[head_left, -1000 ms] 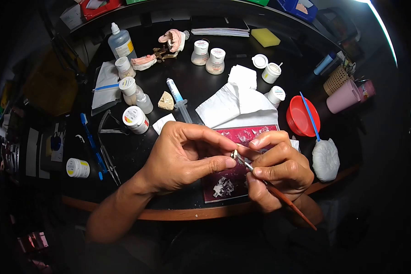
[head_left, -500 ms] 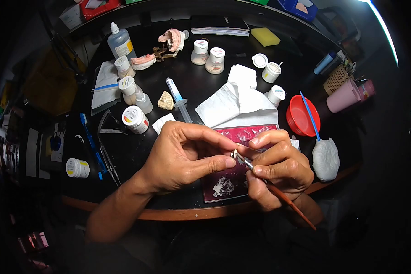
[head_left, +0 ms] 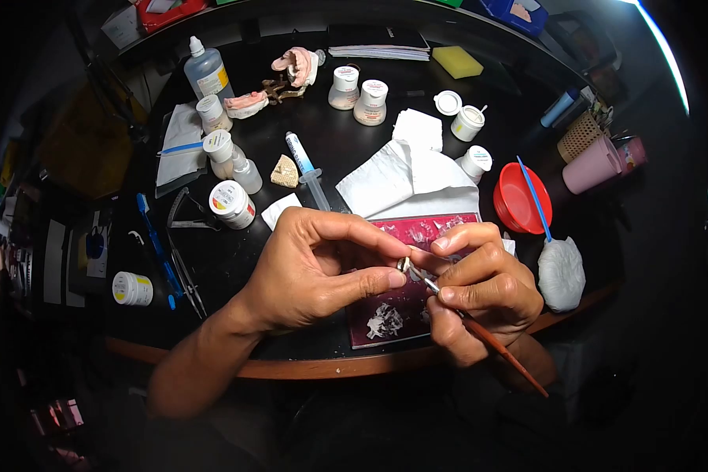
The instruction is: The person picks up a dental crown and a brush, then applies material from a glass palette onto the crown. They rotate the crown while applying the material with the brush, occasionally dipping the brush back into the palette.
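Between thumb and index finger, my left hand pinches a small dental crown, off-white with a dark metallic edge. My right hand is closed round a brush with a reddish-brown wooden handle and a silver ferrule. The brush's tip points up and left and is at the crown; whether it touches cannot be made out. Below both hands lies a dark red mixing slab smeared with whitish paste. A folded white tissue lies just behind the slab.
A red bowl with a blue stick and a white pad stand right. On the left are several jars, tweezers and a blue toothbrush. A syringe and denture models lie farther back.
My right hand has shifted very slightly right, and the brush tip has drawn a little down and right at the crown. My left hand stays almost still, holding the crown.
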`<state>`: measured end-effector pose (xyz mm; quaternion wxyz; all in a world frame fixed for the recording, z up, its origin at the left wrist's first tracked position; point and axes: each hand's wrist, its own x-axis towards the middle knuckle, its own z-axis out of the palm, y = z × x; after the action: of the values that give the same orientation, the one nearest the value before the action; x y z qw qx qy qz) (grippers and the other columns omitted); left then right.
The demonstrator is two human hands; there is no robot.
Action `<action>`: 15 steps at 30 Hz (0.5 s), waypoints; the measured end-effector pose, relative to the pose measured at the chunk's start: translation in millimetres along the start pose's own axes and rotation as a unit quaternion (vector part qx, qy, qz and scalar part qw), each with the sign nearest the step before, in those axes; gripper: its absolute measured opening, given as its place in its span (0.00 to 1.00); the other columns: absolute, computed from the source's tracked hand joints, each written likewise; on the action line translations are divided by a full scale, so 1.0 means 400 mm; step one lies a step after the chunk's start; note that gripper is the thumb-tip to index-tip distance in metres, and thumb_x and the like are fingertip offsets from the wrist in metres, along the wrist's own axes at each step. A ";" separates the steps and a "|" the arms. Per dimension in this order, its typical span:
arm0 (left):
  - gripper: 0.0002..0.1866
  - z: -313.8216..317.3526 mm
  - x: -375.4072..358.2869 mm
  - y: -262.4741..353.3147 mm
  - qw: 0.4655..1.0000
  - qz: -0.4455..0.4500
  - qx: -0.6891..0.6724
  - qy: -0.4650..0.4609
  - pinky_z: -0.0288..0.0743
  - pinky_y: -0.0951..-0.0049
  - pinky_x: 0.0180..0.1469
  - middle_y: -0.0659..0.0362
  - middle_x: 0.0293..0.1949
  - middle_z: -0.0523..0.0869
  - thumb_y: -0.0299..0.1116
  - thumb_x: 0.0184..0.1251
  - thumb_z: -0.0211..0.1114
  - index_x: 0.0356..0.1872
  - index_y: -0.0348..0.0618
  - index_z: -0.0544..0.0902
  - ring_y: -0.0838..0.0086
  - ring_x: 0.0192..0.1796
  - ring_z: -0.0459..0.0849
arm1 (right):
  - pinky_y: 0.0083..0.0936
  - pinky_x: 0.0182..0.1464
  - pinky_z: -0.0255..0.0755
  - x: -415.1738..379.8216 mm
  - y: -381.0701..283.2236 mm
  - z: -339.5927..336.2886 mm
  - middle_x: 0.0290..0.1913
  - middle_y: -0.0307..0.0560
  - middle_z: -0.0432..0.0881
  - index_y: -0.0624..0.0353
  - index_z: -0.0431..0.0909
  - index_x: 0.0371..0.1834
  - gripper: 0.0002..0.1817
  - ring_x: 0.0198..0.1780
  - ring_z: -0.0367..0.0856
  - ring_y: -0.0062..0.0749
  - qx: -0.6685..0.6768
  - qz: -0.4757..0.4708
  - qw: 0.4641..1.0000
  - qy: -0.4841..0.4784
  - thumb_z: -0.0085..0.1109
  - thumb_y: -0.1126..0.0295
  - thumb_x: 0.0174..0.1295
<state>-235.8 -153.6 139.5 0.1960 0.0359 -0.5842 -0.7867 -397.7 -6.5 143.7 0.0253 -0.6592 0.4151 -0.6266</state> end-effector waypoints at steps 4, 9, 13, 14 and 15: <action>0.13 0.001 0.000 0.003 1.000 -0.002 0.008 0.003 0.83 0.72 0.56 0.47 0.46 0.90 0.13 0.60 0.74 0.46 0.29 0.88 0.70 0.50 0.89 | 0.36 0.47 0.88 0.000 0.001 -0.002 0.29 0.47 0.82 0.65 0.80 0.31 0.12 0.47 0.87 0.49 0.000 -0.007 1.000 -0.005 0.63 0.89 0.42; 0.13 0.001 0.000 0.003 1.000 -0.004 0.008 0.006 0.82 0.72 0.56 0.47 0.46 0.90 0.13 0.60 0.74 0.46 0.29 0.88 0.70 0.50 0.89 | 0.36 0.47 0.88 0.001 0.005 -0.001 0.29 0.47 0.82 0.65 0.80 0.31 0.13 0.47 0.87 0.49 -0.004 -0.014 1.000 -0.006 0.64 0.89 0.41; 0.14 0.001 0.000 0.006 1.000 -0.007 0.007 0.006 0.82 0.72 0.56 0.47 0.46 0.90 0.13 0.59 0.74 0.47 0.29 0.88 0.70 0.50 0.89 | 0.37 0.47 0.88 0.001 0.005 0.000 0.29 0.47 0.81 0.65 0.80 0.31 0.13 0.48 0.87 0.49 -0.008 -0.014 1.000 -0.004 0.64 0.89 0.41; 0.14 0.001 0.000 0.006 1.000 -0.009 0.006 0.006 0.82 0.72 0.56 0.47 0.46 0.90 0.13 0.59 0.74 0.47 0.29 0.88 0.70 0.50 0.89 | 0.37 0.47 0.88 0.001 0.005 0.000 0.29 0.47 0.81 0.65 0.80 0.31 0.13 0.48 0.87 0.49 -0.008 -0.014 1.000 -0.005 0.64 0.89 0.41; 0.14 0.000 0.000 0.006 1.000 -0.008 0.009 0.004 0.82 0.72 0.56 0.47 0.46 0.90 0.13 0.59 0.74 0.47 0.29 0.88 0.70 0.50 0.89 | 0.37 0.47 0.88 0.001 0.006 -0.001 0.29 0.47 0.81 0.65 0.80 0.31 0.13 0.48 0.87 0.49 -0.009 -0.014 1.000 -0.005 0.64 0.89 0.41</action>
<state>-235.1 -154.1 141.8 0.1917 0.0456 -0.5902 -0.7828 -399.2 -8.0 142.8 0.0131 -0.6681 0.4112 -0.6200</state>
